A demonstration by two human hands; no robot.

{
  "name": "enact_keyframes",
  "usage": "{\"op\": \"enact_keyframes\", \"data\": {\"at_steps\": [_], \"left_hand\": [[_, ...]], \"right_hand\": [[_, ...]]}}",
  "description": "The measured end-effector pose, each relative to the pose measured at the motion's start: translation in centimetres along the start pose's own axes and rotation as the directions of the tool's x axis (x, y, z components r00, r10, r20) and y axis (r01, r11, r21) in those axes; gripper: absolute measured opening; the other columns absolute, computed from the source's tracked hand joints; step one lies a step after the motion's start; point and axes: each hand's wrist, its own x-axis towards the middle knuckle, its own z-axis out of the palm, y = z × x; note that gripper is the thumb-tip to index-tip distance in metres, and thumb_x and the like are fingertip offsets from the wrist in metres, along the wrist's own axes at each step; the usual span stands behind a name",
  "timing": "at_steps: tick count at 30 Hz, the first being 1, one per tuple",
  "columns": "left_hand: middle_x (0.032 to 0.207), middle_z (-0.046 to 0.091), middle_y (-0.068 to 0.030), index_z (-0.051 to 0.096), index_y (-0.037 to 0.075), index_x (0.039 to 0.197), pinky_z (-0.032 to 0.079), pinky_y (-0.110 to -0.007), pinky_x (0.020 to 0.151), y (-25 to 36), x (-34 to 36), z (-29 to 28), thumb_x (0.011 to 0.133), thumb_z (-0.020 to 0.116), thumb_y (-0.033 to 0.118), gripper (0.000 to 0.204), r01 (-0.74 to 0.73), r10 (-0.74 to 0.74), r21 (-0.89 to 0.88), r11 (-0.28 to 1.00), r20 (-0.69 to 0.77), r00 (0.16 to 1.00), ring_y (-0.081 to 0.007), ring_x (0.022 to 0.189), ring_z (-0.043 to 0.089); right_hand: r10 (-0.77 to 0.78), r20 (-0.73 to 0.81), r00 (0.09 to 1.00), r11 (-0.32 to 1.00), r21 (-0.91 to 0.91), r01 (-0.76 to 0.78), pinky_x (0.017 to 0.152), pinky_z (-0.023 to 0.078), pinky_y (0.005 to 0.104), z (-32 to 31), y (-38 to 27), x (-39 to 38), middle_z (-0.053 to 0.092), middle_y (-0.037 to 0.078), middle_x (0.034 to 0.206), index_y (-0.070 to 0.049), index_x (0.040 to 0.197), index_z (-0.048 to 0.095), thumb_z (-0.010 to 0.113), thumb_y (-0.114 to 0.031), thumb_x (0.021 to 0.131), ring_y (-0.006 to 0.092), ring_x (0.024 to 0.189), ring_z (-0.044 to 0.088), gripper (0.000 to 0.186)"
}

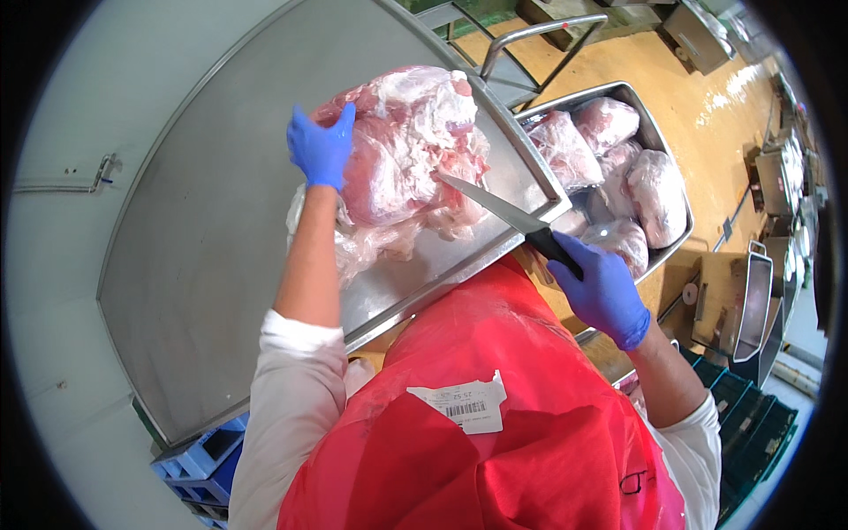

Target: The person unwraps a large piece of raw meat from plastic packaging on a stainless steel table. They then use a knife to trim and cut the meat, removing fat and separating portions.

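A large piece of raw meat (pixel 389 168), pink with white fat, lies near the right edge of the metal table (pixel 212 221). My left hand (pixel 320 150), in a blue glove, grips its left side with the thumb raised; the other fingers are partly hidden. In my right hand (pixel 605 287), also gloved in blue, is a knife (pixel 499 208) with a black handle and a long steel blade. The blade points up and left, its tip at the meat's right side. Crumpled clear plastic wrap (pixel 353 252) lies under the meat's lower edge.
Right of the table, a metal tub (pixel 676 177) holds several plastic-wrapped meat pieces (pixel 655 196). A tubular metal handle (pixel 539 34) rises beyond the table's far right corner. Blue crates (pixel 199 468) stand low at the left, dark green crates (pixel 746 424) at the lower right.
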Motion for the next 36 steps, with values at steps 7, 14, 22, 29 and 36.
{"op": "enact_keyframes", "data": {"at_steps": [7, 14, 22, 29, 36], "left_hand": [[0.136, 0.067, -0.0175, 0.065, 0.013, 0.139, 0.048, -0.045, 0.107, -1.3, 9.1, 2.8, 0.085, 0.057, 0.081, 0.088, -0.181, 0.128, 0.026, 0.983, 0.608, 0.784, -0.0375, 0.126, 0.062], [0.128, 0.071, -0.0171, 0.07, 0.014, 0.131, 0.051, -0.046, 0.102, -0.3, 6.5, 0.8, 0.086, 0.054, 0.081, 0.082, -0.178, 0.09, 0.122, 0.977, 0.518, 0.851, -0.0371, 0.121, 0.066], [0.12, 0.073, -0.0194, 0.072, 0.014, 0.124, 0.052, -0.049, 0.097, -0.8, 4.7, -0.1, 0.091, 0.053, 0.074, 0.072, -0.131, 0.044, 0.153, 0.98, 0.475, 0.879, -0.0418, 0.114, 0.067], [0.123, 0.071, -0.0207, 0.07, 0.012, 0.127, 0.052, -0.05, 0.097, 0.2, 3.7, 0.3, 0.092, 0.053, 0.072, 0.071, -0.128, 0.056, 0.143, 0.981, 0.427, 0.903, -0.0428, 0.116, 0.065], [0.129, 0.068, -0.0228, 0.067, 0.012, 0.132, 0.05, -0.05, 0.101, 0.0, 3.4, 0.4, 0.093, 0.05, 0.073, 0.075, -0.14, 0.05, 0.212, 0.967, 0.381, 0.923, -0.0439, 0.12, 0.063]], "right_hand": [[-0.072, 0.022, 0.997, 0.883, -0.464, 0.074, 0.069, 0.056, 0.0507, -1.7, -4.1, 2.0, 0.073, 0.018, 0.085, -0.005, 0.14, 0.057, 0.061, -0.029, 0.099, 0.0388, 0.076, 0.071, 0.048], [-0.105, 0.217, 0.971, 0.829, -0.52, 0.206, 0.064, 0.055, 0.0496, -5.3, -7.7, 7.4, 0.071, 0.019, 0.079, 0.0, 0.116, 0.065, 0.061, -0.023, 0.097, 0.0384, 0.073, 0.071, 0.03], [-0.113, 0.175, 0.978, 0.831, -0.522, 0.19, 0.064, 0.056, 0.0499, -1.7, -5.1, 9.4, 0.07, 0.02, 0.077, 0.0, 0.129, 0.061, 0.061, -0.027, 0.098, 0.0396, 0.069, 0.07, 0.041], [0.089, -0.134, 0.987, 0.989, -0.105, -0.103, 0.062, 0.055, 0.0539, 9.6, 3.0, 5.0, 0.071, 0.023, 0.08, -0.007, 0.122, 0.059, 0.065, -0.036, 0.099, 0.0435, 0.071, 0.07, 0.038], [0.244, -0.123, 0.962, 0.953, 0.215, -0.214, 0.06, 0.054, 0.0569, 20.1, 6.4, 4.8, 0.069, 0.025, 0.079, -0.006, 0.111, 0.055, 0.069, -0.035, 0.096, 0.0475, 0.072, 0.068, 0.035]]}}
